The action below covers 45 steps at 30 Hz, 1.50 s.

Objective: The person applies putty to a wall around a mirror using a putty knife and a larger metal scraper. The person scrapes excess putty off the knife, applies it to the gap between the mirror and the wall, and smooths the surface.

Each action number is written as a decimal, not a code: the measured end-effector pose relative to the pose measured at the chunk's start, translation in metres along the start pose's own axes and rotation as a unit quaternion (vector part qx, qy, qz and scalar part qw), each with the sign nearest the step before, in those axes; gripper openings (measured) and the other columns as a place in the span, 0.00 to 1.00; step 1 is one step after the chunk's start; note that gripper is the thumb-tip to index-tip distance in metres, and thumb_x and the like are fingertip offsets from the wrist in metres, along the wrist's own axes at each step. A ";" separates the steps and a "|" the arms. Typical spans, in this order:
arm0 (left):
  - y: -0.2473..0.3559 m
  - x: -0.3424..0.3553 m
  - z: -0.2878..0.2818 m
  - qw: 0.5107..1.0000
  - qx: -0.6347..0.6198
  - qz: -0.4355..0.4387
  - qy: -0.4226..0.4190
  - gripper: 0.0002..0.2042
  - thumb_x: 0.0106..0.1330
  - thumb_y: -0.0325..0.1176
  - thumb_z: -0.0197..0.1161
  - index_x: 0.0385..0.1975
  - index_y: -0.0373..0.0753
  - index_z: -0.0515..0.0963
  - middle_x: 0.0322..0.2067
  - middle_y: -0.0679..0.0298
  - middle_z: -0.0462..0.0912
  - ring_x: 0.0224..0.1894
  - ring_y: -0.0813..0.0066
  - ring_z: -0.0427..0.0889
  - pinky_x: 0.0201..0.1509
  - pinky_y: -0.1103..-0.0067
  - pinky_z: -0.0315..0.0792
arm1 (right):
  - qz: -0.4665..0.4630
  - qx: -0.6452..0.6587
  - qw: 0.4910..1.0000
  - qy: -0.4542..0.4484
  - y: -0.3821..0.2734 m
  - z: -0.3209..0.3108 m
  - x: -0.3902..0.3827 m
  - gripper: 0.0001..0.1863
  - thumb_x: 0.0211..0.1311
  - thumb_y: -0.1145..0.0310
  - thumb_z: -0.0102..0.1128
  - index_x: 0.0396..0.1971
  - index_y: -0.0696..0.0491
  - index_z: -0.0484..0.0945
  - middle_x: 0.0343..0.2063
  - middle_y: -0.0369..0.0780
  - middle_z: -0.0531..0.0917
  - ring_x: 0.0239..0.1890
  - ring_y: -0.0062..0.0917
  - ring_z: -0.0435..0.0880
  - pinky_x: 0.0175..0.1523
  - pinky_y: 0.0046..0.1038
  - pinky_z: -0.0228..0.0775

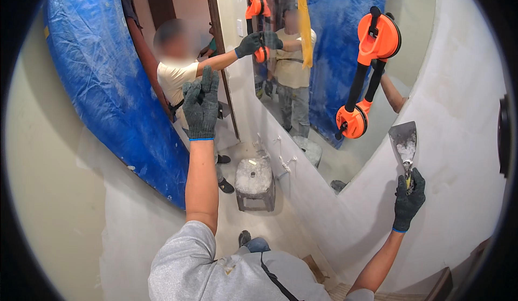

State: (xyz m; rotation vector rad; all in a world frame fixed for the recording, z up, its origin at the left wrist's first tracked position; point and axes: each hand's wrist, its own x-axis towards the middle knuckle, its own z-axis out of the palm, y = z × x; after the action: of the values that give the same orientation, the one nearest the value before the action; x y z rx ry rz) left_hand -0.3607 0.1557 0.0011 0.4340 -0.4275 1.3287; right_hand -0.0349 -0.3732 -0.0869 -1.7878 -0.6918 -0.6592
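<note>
My left hand point(201, 109), in a dark knitted glove, is raised in front of me with its fingers stretched up and nothing in it. In my right hand point(408, 205), gloved alike, is a putty knife point(406, 142), gripped by its handle with the wide, white-smeared blade pointing up beside the white wall. A large mirror point(345, 163) stands against that wall, left of the knife. An orange and black double suction lifter point(355, 88) is stuck on its face. Farther left, a co-worker's gloved hand point(248, 45) is at a second suction lifter point(258, 5) on the mirror.
The co-worker point(175, 80) stands beyond my left arm near a doorway. A blue tarp point(108, 69) covers something tall on the left. A dusty grey stool point(253, 178) stands on the floor ahead. White strings point(285, 163) stick out of the wall below the mirror. A yellow strip point(304, 26) hangs over the mirror.
</note>
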 end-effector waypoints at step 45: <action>-0.011 0.005 0.001 0.996 -0.020 -0.052 -0.077 0.38 0.56 0.12 0.49 0.73 0.40 0.66 0.78 0.53 0.58 0.79 0.43 0.57 0.84 0.50 0.53 | 0.020 -0.003 1.000 -0.010 0.002 -0.001 -0.002 0.21 0.63 0.73 0.75 0.54 0.59 0.80 0.36 0.42 0.86 0.28 0.21 0.83 0.35 0.28 0.78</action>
State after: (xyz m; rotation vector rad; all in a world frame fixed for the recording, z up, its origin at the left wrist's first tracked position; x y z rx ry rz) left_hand -0.3489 0.1571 0.0034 0.5204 -0.5509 1.1887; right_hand -0.0352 -0.3747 -0.0889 -1.8113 -0.6654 -0.6181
